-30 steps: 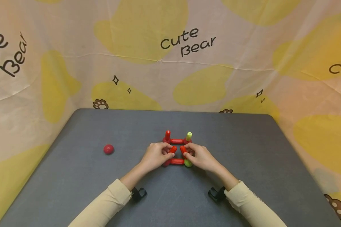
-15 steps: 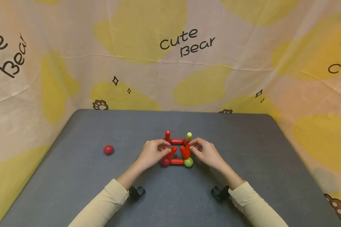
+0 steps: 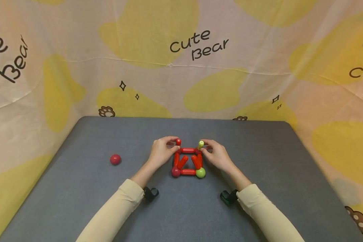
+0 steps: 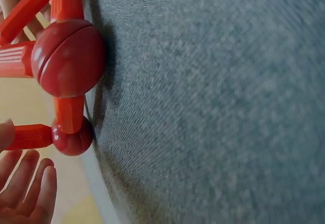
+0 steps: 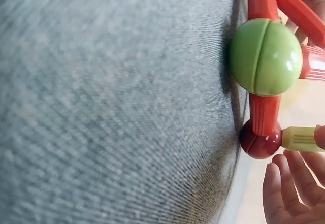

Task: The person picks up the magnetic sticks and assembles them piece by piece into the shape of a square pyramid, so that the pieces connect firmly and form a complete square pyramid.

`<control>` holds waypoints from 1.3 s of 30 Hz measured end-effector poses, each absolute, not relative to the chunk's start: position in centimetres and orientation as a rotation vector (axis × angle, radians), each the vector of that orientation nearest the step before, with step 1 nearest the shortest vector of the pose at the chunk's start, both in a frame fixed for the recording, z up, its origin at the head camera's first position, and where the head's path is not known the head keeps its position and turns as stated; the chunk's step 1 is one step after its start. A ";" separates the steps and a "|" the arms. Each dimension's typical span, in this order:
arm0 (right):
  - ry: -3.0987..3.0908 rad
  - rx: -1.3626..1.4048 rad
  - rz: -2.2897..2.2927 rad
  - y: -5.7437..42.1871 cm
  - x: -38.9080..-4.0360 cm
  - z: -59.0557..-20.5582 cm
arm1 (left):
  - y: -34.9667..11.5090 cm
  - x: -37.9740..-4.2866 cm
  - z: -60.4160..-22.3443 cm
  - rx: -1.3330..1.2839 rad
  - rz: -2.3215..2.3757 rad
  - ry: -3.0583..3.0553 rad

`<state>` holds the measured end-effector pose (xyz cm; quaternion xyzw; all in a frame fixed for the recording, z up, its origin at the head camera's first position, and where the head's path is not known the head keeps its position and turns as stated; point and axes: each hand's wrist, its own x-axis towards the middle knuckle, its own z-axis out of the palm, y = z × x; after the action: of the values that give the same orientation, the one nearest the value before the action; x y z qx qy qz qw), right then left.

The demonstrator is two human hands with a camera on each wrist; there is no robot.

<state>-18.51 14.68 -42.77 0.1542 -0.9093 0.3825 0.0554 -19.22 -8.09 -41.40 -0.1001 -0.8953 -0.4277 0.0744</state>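
Note:
A square frame of toy rods and balls stands mid-table in the head view, its corners a dark red ball front left, a green ball front right and red balls behind. Two red rods rise from the front corners, leaning inward. My left hand pinches the upright red rod at the back left corner between thumb and finger, other fingers spread. At the back right, my right hand likewise pinches the upright yellow-green rod, which sits on a dark red ball.
A loose red ball lies on the grey table, left of the frame. Behind and at both sides hangs a printed cloth. Each wrist carries a black strap mount.
Both hands have left the front inward-leaning rods and moved back to the upright rods at the rear corners. The front rods now stand by themselves. The loose ball stays put.

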 end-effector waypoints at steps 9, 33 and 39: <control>-2.747 0.512 1.053 14.2 -18.9 -43.1 | -7.8 -19.4 -41.8 -0.348 -1.252 -2.686; -2.727 0.758 0.781 13.2 -18.2 -42.8 | -7.1 -18.3 -41.6 -0.683 -0.791 -2.739; -2.727 0.770 0.779 13.1 -18.2 -42.8 | -7.0 -18.2 -41.7 -0.675 -0.783 -2.743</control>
<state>-18.16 13.06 -42.83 0.2606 -0.9232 0.2636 0.1012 -18.21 -7.00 -41.66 -0.2292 -0.9306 -0.2655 0.1050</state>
